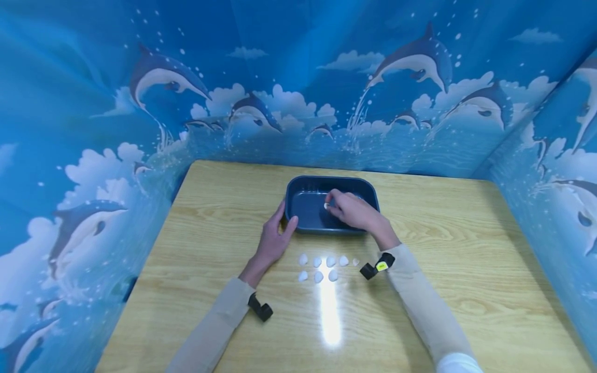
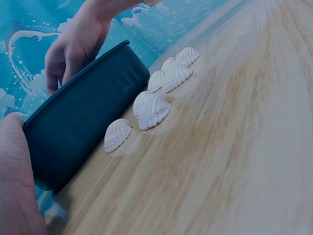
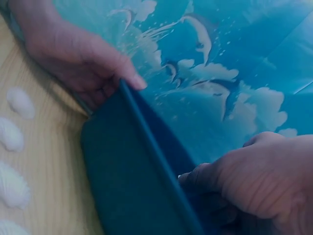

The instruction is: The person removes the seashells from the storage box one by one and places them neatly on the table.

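Note:
A dark blue rectangular plastic basin (image 1: 333, 230) stands on the table. My left hand (image 1: 272, 238) grips its left end, the thumb near the rim in the right wrist view. My right hand (image 1: 354, 210) reaches over the basin's near side and pinches a small white seashell (image 1: 326, 206) inside it; the fingers mostly cover the shell. White ribbed seashells (image 2: 154, 111) lie in two rows on the table in front of the basin. In the right wrist view, several of these shells (image 3: 12, 183) show along the left edge.
The wooden table (image 1: 224, 207) has a bright light reflection in front of the shells. Blue curtains (image 1: 289, 62) with printed dolphins hang behind the table and at both sides. Each forearm wears a small black camera (image 1: 260, 306) near the wrist.

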Action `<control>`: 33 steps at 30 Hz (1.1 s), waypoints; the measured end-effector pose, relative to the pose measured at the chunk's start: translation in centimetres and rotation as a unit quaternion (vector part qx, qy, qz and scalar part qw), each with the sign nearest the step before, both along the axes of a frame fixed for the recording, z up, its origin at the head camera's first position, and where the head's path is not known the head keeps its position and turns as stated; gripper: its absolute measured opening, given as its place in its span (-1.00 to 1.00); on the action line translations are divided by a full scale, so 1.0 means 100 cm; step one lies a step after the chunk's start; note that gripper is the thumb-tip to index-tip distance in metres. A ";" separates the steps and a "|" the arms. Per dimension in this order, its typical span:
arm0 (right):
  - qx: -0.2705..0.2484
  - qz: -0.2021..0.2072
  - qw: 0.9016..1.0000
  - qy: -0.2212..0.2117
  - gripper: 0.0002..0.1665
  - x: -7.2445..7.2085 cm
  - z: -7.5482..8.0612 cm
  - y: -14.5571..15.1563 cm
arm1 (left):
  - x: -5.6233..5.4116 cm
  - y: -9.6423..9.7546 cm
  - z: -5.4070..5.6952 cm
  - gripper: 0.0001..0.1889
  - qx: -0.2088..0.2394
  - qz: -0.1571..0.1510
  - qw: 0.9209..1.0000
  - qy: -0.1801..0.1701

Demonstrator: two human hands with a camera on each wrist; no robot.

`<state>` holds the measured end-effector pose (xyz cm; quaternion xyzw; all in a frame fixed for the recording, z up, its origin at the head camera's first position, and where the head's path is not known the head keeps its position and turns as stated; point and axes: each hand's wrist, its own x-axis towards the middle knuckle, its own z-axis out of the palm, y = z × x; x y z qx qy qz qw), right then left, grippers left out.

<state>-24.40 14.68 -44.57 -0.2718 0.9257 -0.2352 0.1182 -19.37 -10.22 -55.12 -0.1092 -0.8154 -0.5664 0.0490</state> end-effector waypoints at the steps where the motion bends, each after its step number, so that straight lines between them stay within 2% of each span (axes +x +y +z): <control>1: -0.002 0.000 1.000 0.006 -0.76 0.003 0.003 0.001 | 0.000 0.000 0.000 -0.20 0.001 0.000 1.000 0.000; 8: -0.007 0.002 0.999 0.044 -0.76 0.024 0.016 0.013 | 0.001 0.001 -0.001 -0.22 0.000 -0.002 1.000 -0.006; 15: -0.021 -0.005 0.998 0.053 -0.72 0.052 0.023 0.022 | 0.002 0.000 0.000 -0.27 0.001 -0.002 1.000 0.002; 27: -0.018 -0.033 0.997 0.061 -0.80 0.100 0.011 0.042 | 0.001 -0.001 -0.001 -0.26 0.004 -0.001 1.000 -0.002; 33: -0.008 -0.067 0.997 0.041 -0.79 0.119 -0.001 0.055 | -0.001 0.000 -0.001 -0.28 0.006 -0.005 1.000 0.000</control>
